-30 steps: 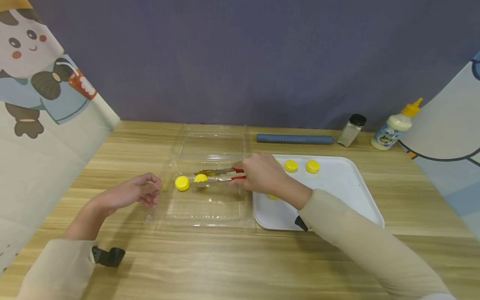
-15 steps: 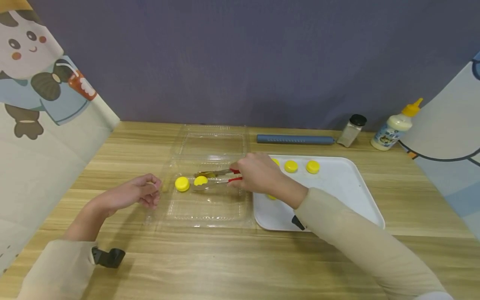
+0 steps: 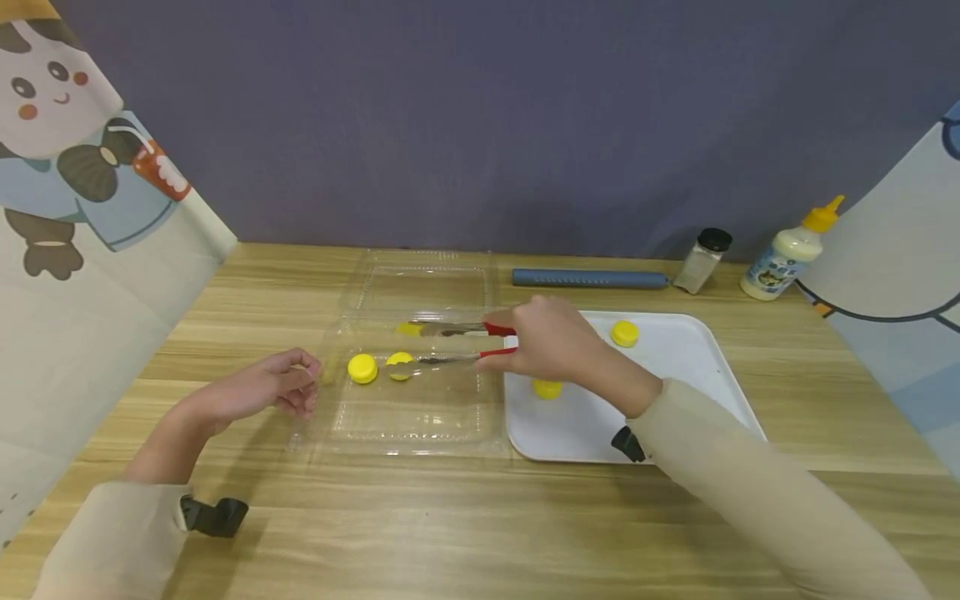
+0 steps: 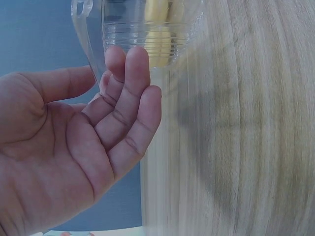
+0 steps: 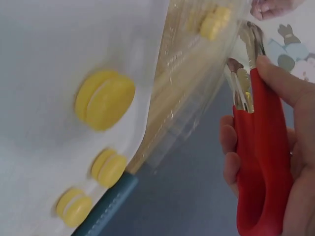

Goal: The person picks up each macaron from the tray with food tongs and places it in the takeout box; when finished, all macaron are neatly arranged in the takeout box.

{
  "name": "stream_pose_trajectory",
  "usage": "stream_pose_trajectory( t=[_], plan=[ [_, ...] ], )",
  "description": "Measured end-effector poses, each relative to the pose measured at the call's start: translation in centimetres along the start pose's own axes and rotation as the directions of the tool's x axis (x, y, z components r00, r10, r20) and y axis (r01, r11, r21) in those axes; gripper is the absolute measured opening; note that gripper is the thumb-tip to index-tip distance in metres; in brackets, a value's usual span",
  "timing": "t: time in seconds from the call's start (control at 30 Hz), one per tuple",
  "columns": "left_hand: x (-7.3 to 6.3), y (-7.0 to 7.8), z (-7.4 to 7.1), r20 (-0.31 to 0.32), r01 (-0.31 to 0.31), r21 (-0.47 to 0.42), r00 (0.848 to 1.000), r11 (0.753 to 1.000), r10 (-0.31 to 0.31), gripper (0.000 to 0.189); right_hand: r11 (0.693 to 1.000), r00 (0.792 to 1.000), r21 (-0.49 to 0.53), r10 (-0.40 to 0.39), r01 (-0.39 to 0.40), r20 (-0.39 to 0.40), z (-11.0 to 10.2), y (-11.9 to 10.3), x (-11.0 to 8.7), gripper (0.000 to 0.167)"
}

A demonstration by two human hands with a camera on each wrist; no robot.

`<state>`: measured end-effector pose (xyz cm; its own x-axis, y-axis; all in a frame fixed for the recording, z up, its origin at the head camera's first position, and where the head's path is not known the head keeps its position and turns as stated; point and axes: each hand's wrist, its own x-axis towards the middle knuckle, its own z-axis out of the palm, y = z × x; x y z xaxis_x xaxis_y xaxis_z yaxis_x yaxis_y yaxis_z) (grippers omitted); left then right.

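My right hand (image 3: 551, 337) grips red-handled metal tongs (image 5: 261, 147). Their arms stand spread apart over a clear plastic clamshell container (image 3: 408, 421), whose lid lies folded back. Inside it sit two yellow macarons, one at the left (image 3: 362, 368) and one (image 3: 400, 365) beside it near the lower tong tip. A yellow patch shows at the upper tip, probably a reflection. My left hand (image 3: 262, 387) pinches the container's left edge between thumb and fingers, as the left wrist view (image 4: 93, 128) suggests. More macarons (image 5: 105, 100) with pale filling lie on the white tray (image 3: 675, 400).
Behind the tray lies a blue-grey stick-shaped box (image 3: 588, 278). A black-capped jar (image 3: 701, 260) and a squeeze bottle with a yellow nozzle (image 3: 787, 254) stand at the back right. A dark partition (image 3: 480, 125) rises behind the wooden table (image 3: 420, 525).
The tongs have spread wider and lifted off the second macaron, which stays in the container. My right hand has shifted a little right. The left hand keeps its place.
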<state>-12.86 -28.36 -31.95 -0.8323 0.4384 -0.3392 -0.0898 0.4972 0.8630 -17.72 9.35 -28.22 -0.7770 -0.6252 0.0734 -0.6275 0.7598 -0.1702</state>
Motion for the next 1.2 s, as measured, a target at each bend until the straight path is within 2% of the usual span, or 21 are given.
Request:
stream_pose_trajectory(
  t=[0.17,0.4,0.6,0.87,1.07,1.2],
  plan=[
    [0.0,0.0,0.0,-0.005,0.003,0.006,1.000,1.000,-0.003,0.021,0.998,0.998,0.049,-0.041,0.044,-0.055,-0.8,1.6,-1.2,0.067],
    [-0.1,0.1,0.0,0.000,-0.004,0.014,1.000,1.000,0.004,0.021,0.994,0.996,0.104,-0.028,0.037,-0.088,-1.8,3.9,-3.2,0.060],
    [-0.1,0.1,-0.1,-0.004,-0.008,0.022,1.000,1.000,0.008,0.022,0.995,0.995,0.098,0.010,0.000,-0.104,-2.4,5.5,-5.5,0.059],
    [-0.3,0.4,0.0,-0.016,0.010,0.033,1.000,0.999,-0.009,0.023,0.997,0.983,0.077,0.011,0.004,-0.184,-2.2,7.7,-8.4,0.057],
    [-0.4,0.5,0.0,-0.018,0.015,0.041,1.000,0.999,-0.014,0.024,0.997,0.978,0.078,0.027,-0.011,-0.205,-2.0,9.2,-9.9,0.054],
    [-0.2,0.4,0.2,-0.018,0.013,0.038,1.000,0.999,-0.012,0.024,0.995,0.981,0.088,0.052,-0.036,-0.189,-1.9,10.0,-11.1,0.051]
  ],
)
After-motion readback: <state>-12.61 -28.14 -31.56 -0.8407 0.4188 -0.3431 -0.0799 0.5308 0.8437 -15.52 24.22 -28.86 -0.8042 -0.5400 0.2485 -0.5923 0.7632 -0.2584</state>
